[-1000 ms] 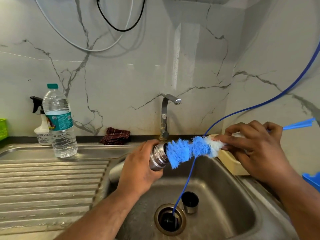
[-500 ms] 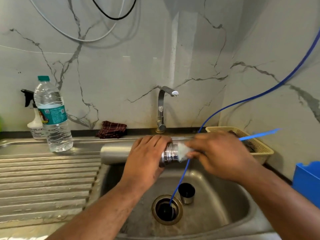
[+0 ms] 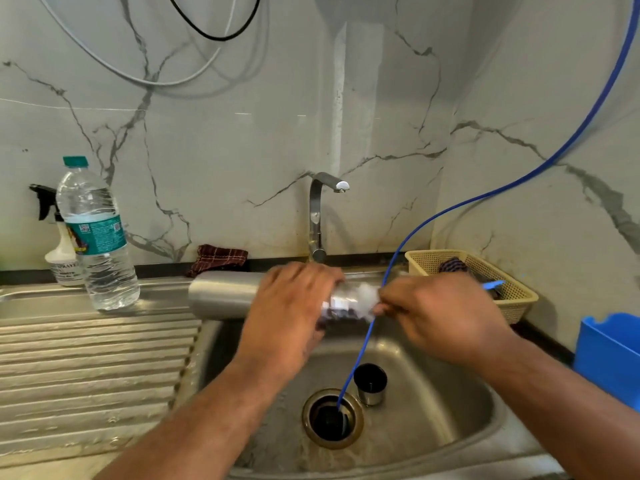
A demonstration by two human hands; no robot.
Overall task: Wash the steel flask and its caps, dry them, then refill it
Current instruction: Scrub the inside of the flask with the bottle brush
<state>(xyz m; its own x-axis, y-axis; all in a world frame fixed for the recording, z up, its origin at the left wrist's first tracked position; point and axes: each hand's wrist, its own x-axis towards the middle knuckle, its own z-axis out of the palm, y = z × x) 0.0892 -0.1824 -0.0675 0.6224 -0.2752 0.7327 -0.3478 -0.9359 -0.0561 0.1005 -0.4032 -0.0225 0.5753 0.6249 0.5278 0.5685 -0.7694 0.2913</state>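
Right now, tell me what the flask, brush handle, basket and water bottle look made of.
Flask: brushed steel, dull grey sheen, soft reflections. Brush handle: probably plastic, bright uniform blue. Basket: likely plastic, beige moulded lattice. Water bottle: thin clear plastic, see-through ribbed walls, green cap.

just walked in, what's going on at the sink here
A person is scrubbing the steel flask over the sink. The left hand grips it sideways near the neck; the right hand holds a bottle brush with its bristles mostly inside the mouth. A small steel cap stands in the sink beside the drain.
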